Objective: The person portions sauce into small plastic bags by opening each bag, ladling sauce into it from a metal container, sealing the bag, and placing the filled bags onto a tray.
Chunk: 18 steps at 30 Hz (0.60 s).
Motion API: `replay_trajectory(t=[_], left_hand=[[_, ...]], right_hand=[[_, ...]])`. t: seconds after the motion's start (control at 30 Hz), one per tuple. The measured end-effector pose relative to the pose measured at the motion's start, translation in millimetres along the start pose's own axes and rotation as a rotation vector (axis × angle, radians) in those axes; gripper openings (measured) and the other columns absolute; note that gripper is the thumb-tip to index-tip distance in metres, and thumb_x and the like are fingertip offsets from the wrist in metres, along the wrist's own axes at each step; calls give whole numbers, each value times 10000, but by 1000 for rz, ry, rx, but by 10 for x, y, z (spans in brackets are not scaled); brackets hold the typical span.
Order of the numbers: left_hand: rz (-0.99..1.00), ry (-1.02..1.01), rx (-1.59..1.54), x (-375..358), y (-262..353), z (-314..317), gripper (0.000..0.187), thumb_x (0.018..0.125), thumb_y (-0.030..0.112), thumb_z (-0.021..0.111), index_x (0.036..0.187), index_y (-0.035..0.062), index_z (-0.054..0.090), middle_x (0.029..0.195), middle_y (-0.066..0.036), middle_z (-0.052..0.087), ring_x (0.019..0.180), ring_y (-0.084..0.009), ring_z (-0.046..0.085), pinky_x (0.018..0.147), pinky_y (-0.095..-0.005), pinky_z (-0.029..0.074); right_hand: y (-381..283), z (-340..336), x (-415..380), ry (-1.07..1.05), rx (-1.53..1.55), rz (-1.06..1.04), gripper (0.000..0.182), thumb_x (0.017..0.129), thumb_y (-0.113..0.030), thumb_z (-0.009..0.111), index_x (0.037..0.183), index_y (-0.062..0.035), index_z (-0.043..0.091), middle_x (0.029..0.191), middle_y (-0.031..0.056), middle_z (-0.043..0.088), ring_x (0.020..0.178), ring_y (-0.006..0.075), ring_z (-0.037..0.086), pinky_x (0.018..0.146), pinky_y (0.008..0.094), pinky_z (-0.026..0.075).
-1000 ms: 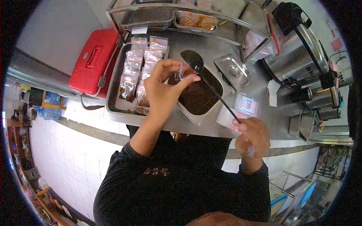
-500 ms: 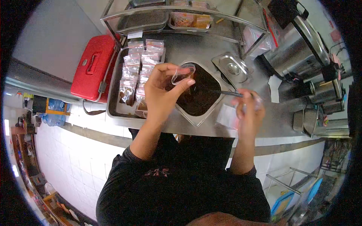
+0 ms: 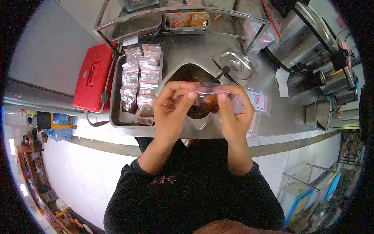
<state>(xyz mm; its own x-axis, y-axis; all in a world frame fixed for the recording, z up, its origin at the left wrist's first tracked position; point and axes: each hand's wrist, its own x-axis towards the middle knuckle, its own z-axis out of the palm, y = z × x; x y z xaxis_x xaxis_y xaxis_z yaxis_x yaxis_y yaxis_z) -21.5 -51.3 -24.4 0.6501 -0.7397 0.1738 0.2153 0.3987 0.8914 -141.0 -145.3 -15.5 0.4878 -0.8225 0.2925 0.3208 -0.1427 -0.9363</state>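
Both hands hold one small clear zip bag by its top edge, with brown contents in its lower part. My left hand pinches the bag's left side between thumb and fingers. On the right side, my right hand grips it the same way. Behind and below the bag is a square metal container of dark sauce. A black handle sticks out over the container's far right edge. To the left, a metal tray holds rows of filled zip bags.
A red box stands left of the tray. Right of the container lie a metal lid and flat plastic bags. Large steel pots stand at the right. A metal rack spans the back.
My right hand has let go of the dark-handled utensil, which now rests in the container, and has moved left to hold the bag. The bag is now stretched between both hands. The view has shifted slightly.
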Motion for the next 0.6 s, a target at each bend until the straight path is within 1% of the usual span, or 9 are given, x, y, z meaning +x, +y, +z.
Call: replay_trajectory(t=[0.07, 0.17, 0.23, 0.27, 0.33, 0.37, 0.43, 0.57, 0.6], left_hand=[[-14, 36, 30, -2, 0, 10, 163, 955, 14, 668, 1108, -20, 623, 1195, -132, 686, 1042, -141, 654, 951, -274, 505], [15, 72, 157, 10, 11, 32, 107, 961, 3, 649, 1065, -22, 637, 1226, -154, 668, 1095, -142, 625, 960, -282, 499], [324, -29, 389, 57, -29, -8, 101, 962, -16, 627, 1063, -23, 630, 1319, -177, 600, 1173, -160, 582, 967, -295, 503], [324, -27, 390, 50, -21, -3, 101, 962, -16, 627, 1063, -23, 630, 1319, -177, 600, 1173, -160, 582, 967, -295, 503], [296, -19, 295, 33, 14, 24, 98, 955, -35, 613, 1050, -23, 629, 1399, -177, 520, 1244, -196, 539, 1014, -323, 481], [297, -18, 297, 21, 34, 27, 98, 955, -35, 613, 1050, -23, 629, 1399, -177, 520, 1244, -196, 539, 1014, -323, 481], [214, -41, 277, -5, 72, 28, 40, 978, -8, 577, 1008, 9, 596, 1426, -172, 485, 1375, -281, 453, 1133, -456, 400], [249, -14, 301, -12, 95, 8, 60, 958, -13, 599, 1009, 11, 617, 1417, -166, 496, 1365, -282, 460, 1127, -443, 404], [275, -45, 353, -2, 62, -39, 66, 940, -15, 627, 1005, -2, 633, 1422, -161, 489, 1302, -240, 496, 1074, -382, 427]], right_hand=[[-26, -27, -7, -28, 38, 64, 160, 977, -110, 672, 1085, 6, 655, 923, 68, 712, 794, 99, 647, 710, 238, 506], [-6, -60, -13, -28, -39, 6, 153, 985, -119, 661, 1062, 14, 666, 908, 76, 717, 779, 101, 653, 697, 234, 499], [26, -86, -24, -26, -108, -41, 131, 977, -106, 663, 1018, 17, 684, 890, 68, 716, 774, 104, 653, 704, 236, 502], [23, -72, -21, -27, -107, -40, 131, 977, -106, 663, 1018, 17, 684, 890, 68, 716, 774, 104, 653, 704, 236, 502], [11, -34, -6, -16, -97, -25, 89, 948, -75, 685, 954, 12, 703, 834, 33, 693, 711, 71, 608, 636, 219, 466], [28, -33, 7, -18, -95, -25, 89, 948, -75, 685, 954, 12, 703, 834, 33, 693, 711, 71, 608, 636, 219, 466], [71, -42, 25, -108, -136, -122, 54, 911, -48, 715, 926, 4, 710, 791, 5, 661, 654, 33, 538, 564, 201, 400], [80, -11, 23, -90, -110, -113, 44, 887, -33, 737, 908, -4, 712, 776, -4, 643, 621, 11, 487, 526, 195, 346], [69, -13, 26, -111, -141, -108, 46, 880, -30, 740, 909, -6, 712, 782, 0, 651, 622, 12, 492, 526, 195, 350]])
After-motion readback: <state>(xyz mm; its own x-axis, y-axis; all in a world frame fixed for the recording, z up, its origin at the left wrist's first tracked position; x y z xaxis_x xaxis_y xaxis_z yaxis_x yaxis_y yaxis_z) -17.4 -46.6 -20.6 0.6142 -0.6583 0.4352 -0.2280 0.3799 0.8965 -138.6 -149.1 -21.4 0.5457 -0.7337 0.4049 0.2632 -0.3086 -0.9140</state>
